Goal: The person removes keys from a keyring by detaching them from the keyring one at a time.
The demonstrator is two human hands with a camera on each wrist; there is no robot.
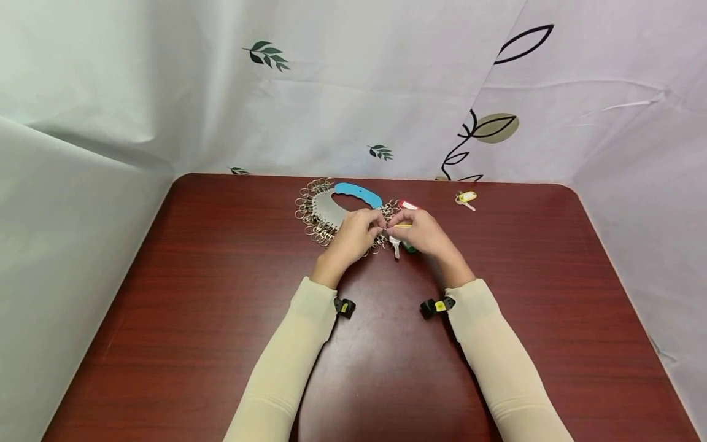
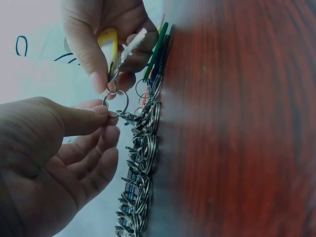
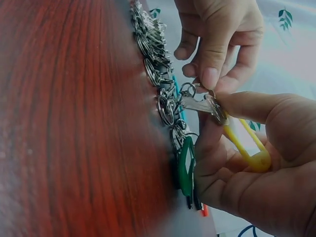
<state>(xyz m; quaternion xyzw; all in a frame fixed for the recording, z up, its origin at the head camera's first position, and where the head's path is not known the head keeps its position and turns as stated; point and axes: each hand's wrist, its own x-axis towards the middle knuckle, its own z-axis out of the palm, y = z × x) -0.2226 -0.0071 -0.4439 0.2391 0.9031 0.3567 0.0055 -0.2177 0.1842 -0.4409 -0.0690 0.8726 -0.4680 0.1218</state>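
Note:
The left hand (image 1: 356, 233) (image 2: 64, 148) pinches a metal ring (image 2: 118, 102) between thumb and index finger, beside a row of rings (image 2: 143, 153) on a grey plate (image 1: 327, 207) with a blue handle (image 1: 359, 192). Facing it, the right hand (image 1: 422, 232) (image 3: 261, 138) pinches the ring end of a key (image 3: 197, 103) that carries a yellow tag (image 3: 249, 148). The two hands' fingertips nearly meet at the rings. A green tag (image 3: 186, 165) hangs just below them in the right wrist view; a red tag (image 1: 409, 205) lies behind the right hand.
Another key with a yellow tag (image 1: 467, 196) lies at the back right of the dark red table (image 1: 193, 307). A white patterned curtain (image 1: 331, 110) stands behind the table's far edge.

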